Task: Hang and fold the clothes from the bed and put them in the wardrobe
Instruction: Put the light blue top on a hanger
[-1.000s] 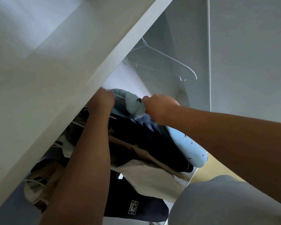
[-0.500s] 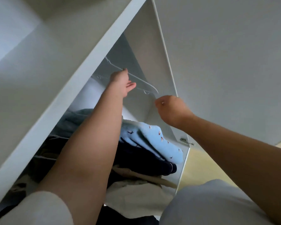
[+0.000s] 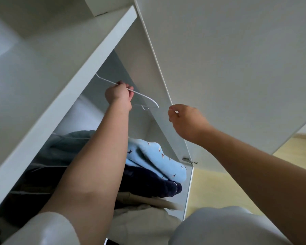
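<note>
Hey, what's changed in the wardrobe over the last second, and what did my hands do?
Both hands let go of the light blue garment. The left hand rose and now grips the empty white hanger. The right hand lifted toward the edge of the wardrobe door, fingers curled. The blue garment and the navy garment stayed hanging.

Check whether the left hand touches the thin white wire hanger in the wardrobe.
Touching. The head view shows the left hand gripping the thin white wire hanger by its arm; wire emerges on both sides of the fist.
</note>
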Motion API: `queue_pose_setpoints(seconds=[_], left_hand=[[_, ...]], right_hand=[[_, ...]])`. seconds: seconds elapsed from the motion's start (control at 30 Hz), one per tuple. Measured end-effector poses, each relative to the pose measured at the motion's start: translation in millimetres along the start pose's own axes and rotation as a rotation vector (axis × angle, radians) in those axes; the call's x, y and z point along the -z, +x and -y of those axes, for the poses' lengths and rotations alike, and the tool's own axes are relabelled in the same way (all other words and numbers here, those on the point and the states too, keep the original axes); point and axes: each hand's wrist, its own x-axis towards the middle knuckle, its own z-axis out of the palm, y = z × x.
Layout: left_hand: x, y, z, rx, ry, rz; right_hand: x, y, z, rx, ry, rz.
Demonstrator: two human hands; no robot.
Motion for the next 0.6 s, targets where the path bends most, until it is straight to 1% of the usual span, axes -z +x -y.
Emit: queue_pose_setpoints(seconds=[0.13, 0.3, 0.47, 0.6], left_hand=[[8.1, -24.4, -10.5, -0.041, -0.050, 0.058], [14.2, -61.0, -12.9, 0.011, -0.126, 0.123], [11.4, -106.7, -2.5, 0.016, -0.134, 0.129], [3.8, -163.7, 14.6, 0.031, -0.168, 0.174]], right_hand=[[9.4, -11.1, 0.2, 0.019, -0.027, 0.000], [26.6, -38.5, -9.9, 0.044, -0.070, -0.023], [37.3, -70.4, -22.9, 0.026, 0.003, -0.041], [56.5, -101.7, -45.6, -0.002, 0.025, -0.114]])
